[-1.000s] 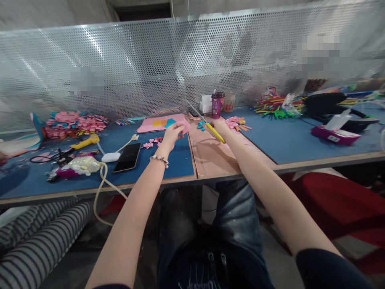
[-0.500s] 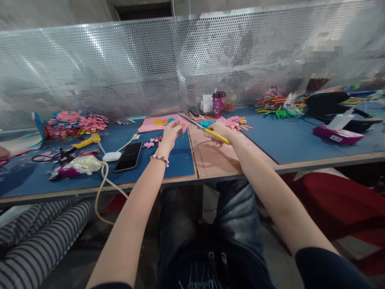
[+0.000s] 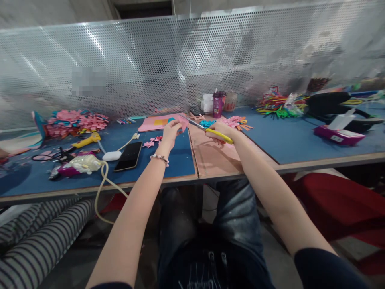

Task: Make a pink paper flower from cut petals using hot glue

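Observation:
My left hand (image 3: 172, 132) pinches a small piece of pink paper (image 3: 183, 123) above the table. In my right hand (image 3: 221, 131) is a pair of scissors (image 3: 219, 135) with yellow handles, its metal blades reaching left to the paper. Whether the blades are parted is hard to see. Behind my left hand lie pink sheets (image 3: 146, 125) with orange and blue paper on top. Small pink cut pieces (image 3: 149, 143) rest beside my left wrist. Blue cut strips (image 3: 207, 123) and pink cut strips (image 3: 234, 121) lie just beyond my right hand.
Left of my arm are a phone (image 3: 128, 155), a white adapter (image 3: 112, 155), a yellow glue gun (image 3: 87, 140) and a pink paper heap (image 3: 76, 122). A purple cup (image 3: 218, 104) stands at the back. A purple tissue pack (image 3: 339, 134) lies right. Another person's striped legs (image 3: 51, 241) show lower left.
My right hand and the scissors have shifted slightly to the right. My left hand stays almost in place, still pinching the pink paper.

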{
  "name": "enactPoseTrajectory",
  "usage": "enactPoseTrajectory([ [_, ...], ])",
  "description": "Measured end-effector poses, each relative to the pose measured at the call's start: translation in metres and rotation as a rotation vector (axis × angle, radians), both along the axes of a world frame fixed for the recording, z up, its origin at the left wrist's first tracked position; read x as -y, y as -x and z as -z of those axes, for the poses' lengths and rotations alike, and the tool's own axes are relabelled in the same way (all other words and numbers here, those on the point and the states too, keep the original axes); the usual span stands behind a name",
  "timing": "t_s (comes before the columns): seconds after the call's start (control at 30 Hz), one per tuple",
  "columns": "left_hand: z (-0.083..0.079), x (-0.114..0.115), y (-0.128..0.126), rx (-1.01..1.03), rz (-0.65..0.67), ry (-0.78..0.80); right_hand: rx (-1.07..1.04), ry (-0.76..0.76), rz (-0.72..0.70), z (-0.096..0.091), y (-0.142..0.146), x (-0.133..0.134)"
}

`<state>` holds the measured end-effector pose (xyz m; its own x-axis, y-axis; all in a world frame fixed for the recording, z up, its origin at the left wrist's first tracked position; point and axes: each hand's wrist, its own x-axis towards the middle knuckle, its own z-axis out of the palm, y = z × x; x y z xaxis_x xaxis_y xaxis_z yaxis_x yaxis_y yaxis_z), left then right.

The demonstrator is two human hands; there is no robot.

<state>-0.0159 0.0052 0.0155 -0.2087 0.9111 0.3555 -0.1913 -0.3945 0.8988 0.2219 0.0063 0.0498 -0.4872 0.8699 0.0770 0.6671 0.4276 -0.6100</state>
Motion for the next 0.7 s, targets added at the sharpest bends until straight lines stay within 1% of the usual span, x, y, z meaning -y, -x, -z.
enactPoseTrajectory([
  [0.7, -0.0021, 0.0021, -0.0019, 0.001, 0.001, 0.001, -0.005, -0.001, -0.009, -0.0001, 0.0003, 0.0007],
])
